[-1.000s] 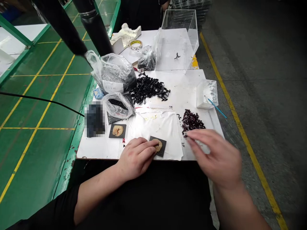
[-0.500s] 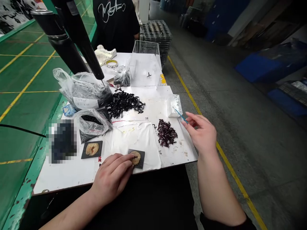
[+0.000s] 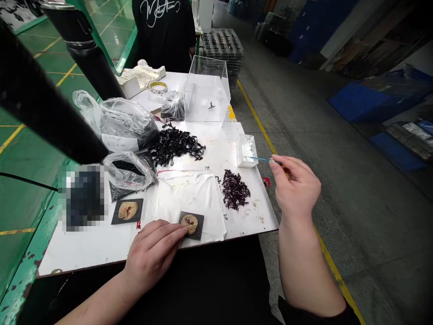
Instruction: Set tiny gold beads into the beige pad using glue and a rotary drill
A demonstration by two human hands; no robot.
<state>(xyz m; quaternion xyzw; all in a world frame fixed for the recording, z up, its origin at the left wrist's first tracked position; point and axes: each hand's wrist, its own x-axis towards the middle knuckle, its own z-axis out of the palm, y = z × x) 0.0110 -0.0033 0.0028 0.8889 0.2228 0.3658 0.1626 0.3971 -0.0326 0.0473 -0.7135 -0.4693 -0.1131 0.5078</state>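
My right hand pinches a thin blue stick between thumb and fingertips. The stick lies nearly level, and its far tip is in a small white box with bright white contents. My left hand has its fingers together, with the fingertips at the left edge of a dark square pad near the table's front edge. A round tan putty-like lump sits on this pad with small dark pieces in it. My left thumb is hidden.
Dark reddish small parts lie below the white box. Beyond the white cloth is a black parts heap, beside plastic bags. A second pad lies left. A clear box and a person are behind; a black pole slants upper left.
My right hand has moved right and turned, bringing the blue stick nearly level. My left fingertips have drawn back, uncovering the dark pieces in the lump. The black pole appears farther left and nearer.
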